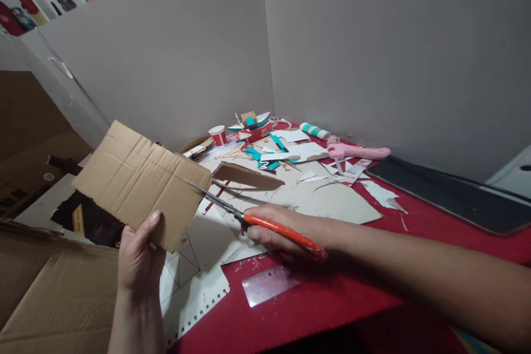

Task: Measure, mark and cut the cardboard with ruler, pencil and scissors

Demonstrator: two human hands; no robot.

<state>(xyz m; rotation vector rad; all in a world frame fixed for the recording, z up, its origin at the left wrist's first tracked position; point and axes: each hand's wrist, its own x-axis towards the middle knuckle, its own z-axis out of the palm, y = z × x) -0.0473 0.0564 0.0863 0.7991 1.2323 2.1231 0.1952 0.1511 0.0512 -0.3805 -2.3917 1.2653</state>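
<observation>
Left hand [139, 257] grips cardboard [141, 182]; right hand [274, 229] is closed on orange scissors [257, 218] cutting its edge. Paper cup [218, 135] contents unseen.

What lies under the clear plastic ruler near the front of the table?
The clear plastic ruler lies flat on the red tablecloth, whose red shows through it. Nothing else appears beneath it. The right hand with orange-handled scissors is just behind it.

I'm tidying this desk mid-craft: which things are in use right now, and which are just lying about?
In use:
left hand holding the cardboard sheet
right hand working the orange-handled scissors at its edge

Lying about:
pink glue gun
paper cup
clear ruler
paper offcuts
</observation>
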